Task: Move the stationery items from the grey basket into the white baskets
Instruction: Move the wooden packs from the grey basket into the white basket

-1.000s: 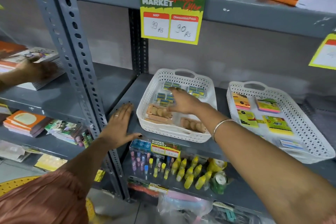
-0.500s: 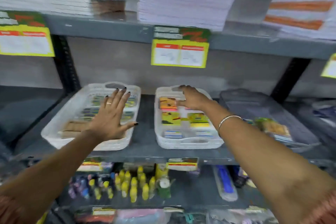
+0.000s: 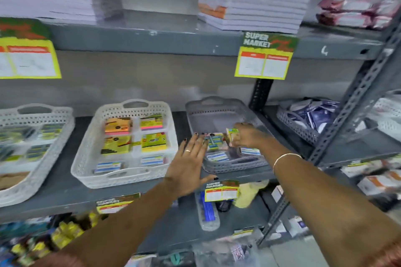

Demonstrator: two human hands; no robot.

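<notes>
far-left white basket (image 3: 32,136): on the shelf (image 3: 130,193), well left of the grey basket; partly cut by the frame edge; holds blurred green-and-blue packs.
middle white basket (image 3: 130,143): on the same shelf, just left of the grey basket with a bare strip of shelf between; holds an orange pack and a pink-edged pack at the back, two yellow-green packs in the middle, two blue-and-white packs at the front.
left hand (image 3: 191,165): open, fingers spread and flat, palm down; over the front-left corner of the grey basket; fingertips reach above its left rim, thumb points along its front edge; grips nothing; ring on one finger.
grey basket (image 3: 217,112): on the shelf, right of both white baskets, beside a black upright; back half bare, front half holds small packs.
stationery items (image 3: 217,156): small blue-and-white packs lying in the front part of the grey basket, between the two hands.
right hand (image 3: 243,135): inside the grey basket near its middle; fingers closed around a small green-and-yellow pack (image 3: 232,133); bangle on the wrist.
price tag (image 3: 264,57): yellow-green, hangs from the upper shelf edge above and right of the grey basket; print blurred.
second grey basket (image 3: 297,123): on the next shelf bay, right of the grey basket; holds dark blue packets.
</notes>
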